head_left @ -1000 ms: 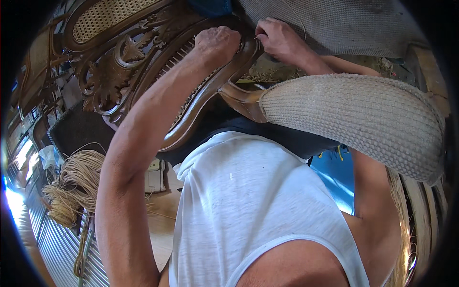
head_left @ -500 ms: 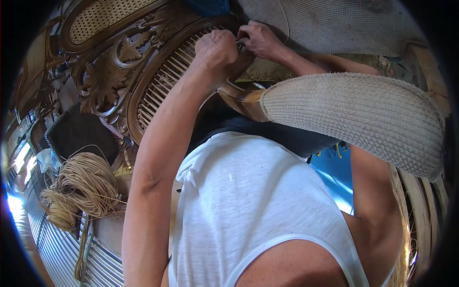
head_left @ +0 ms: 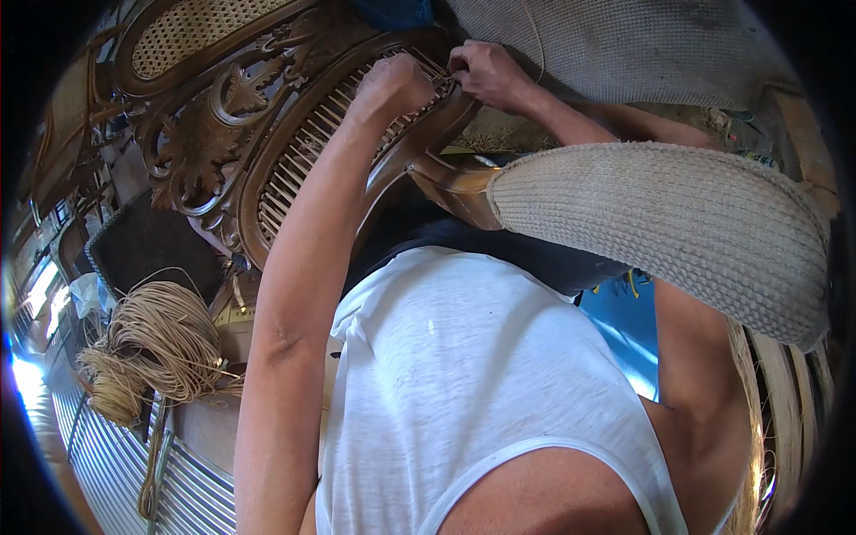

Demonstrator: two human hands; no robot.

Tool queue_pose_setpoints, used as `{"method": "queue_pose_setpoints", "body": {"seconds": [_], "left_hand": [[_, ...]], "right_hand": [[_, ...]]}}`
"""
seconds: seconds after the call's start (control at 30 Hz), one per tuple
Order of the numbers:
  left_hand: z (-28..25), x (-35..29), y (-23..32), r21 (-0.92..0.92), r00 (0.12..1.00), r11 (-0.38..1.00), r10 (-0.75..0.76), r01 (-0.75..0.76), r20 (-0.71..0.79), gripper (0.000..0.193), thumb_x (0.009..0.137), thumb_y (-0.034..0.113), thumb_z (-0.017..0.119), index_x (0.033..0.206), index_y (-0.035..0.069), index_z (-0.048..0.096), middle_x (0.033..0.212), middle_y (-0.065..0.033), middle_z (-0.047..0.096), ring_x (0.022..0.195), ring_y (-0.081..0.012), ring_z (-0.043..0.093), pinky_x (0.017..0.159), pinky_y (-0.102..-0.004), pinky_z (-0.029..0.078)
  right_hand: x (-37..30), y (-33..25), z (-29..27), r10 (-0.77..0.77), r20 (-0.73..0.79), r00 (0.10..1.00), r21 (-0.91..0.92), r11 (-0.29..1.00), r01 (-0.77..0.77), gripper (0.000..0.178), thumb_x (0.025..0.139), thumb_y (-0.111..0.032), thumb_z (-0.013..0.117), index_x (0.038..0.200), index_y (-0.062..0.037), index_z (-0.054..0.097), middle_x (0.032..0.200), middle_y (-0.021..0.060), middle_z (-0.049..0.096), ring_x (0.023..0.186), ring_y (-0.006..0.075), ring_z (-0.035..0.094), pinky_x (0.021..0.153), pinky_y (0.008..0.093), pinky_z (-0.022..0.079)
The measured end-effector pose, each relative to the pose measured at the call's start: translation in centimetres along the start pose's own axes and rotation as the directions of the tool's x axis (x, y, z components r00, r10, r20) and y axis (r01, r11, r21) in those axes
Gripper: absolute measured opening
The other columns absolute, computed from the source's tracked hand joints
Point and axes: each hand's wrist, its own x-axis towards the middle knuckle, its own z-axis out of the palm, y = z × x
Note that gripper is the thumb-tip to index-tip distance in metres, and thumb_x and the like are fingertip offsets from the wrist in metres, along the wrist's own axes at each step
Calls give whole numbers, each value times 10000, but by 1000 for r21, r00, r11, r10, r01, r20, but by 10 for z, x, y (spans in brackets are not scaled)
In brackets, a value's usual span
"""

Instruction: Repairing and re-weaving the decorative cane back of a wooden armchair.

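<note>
A carved brown wooden frame [head_left: 399,159] leans before me, its oval opening strung with parallel pale cane strands [head_left: 294,171]. Over the upper end of these strands is my left hand [head_left: 394,87], fingers curled and mostly turned out of sight. My right hand [head_left: 492,78] is at the frame's upper right rim, thumb and fingertips pinched close together there. What either hand grips is too small or hidden to make out. A few strands show in the gap between the two hands.
A coil of cane [head_left: 169,334] lies at left beside a dark padded seat [head_left: 156,245]. Another panel of woven cane [head_left: 192,40] stands at far left. A beige fabric-covered cushion [head_left: 660,223] crosses at right, below my right forearm. Grey woven fabric [head_left: 615,49] hangs behind.
My left hand has shifted a little to the left, away from my right hand, uncovering strands and part of the wooden rim. My right hand stays at nearly the same spot.
</note>
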Motion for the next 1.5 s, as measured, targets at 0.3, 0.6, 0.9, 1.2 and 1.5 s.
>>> {"method": "queue_pose_setpoints", "body": {"seconds": [0.3, 0.6, 0.9, 1.2, 1.5], "left_hand": [[0, -5, 6, 160, 994, 982, 108, -104, -19, 361, 930, 307, 641, 1054, -8, 766, 1068, -255, 738, 1067, -413, 717, 902, -473, 576], [2, 4, -1, -3, 998, 999, 33, -33, 49, 364, 907, 262, 618, 1104, -11, 757, 1117, -277, 720, 1097, -439, 692, 934, -491, 563], [21, -24, 4, -100, 988, 995, 3, -19, -154, 355, 913, 246, 619, 1064, -43, 759, 1134, -308, 711, 1122, -461, 679, 977, -501, 550], [8, -11, 1, -136, 999, 989, -48, 50, 16, 338, 915, 260, 628, 1045, -21, 763, 1132, -295, 720, 1116, -438, 691, 962, -498, 558], [15, -39, 15, -1, 991, 1000, 28, -28, -130, 310, 959, 257, 601, 1071, -16, 694, 1085, -286, 722, 1073, -468, 685, 922, -537, 554]], "right_hand": [[4, -6, 1, 61, -2, 998, 3, 998, -61, 141, 857, -93, 674, 951, 3, 715, 970, 203, 698, 932, 373, 693, 853, 461, 554], [8, -6, 4, 103, 33, 994, -39, 994, -101, 184, 879, -141, 645, 968, 7, 709, 965, 209, 712, 909, 367, 703, 841, 458, 555], [15, 1, 3, 174, 120, 977, 6, 984, -176, 237, 812, -172, 662, 969, -16, 745, 960, 232, 737, 918, 395, 726, 842, 462, 580], [14, -6, -1, 263, 156, 952, 9, 964, -267, 261, 787, -210, 658, 942, -23, 755, 993, 250, 747, 963, 403, 734, 871, 464, 585], [14, -2, 3, 254, 143, 957, 15, 966, -258, 261, 791, -215, 662, 956, -34, 753, 968, 238, 748, 938, 389, 737, 856, 460, 585]]}}
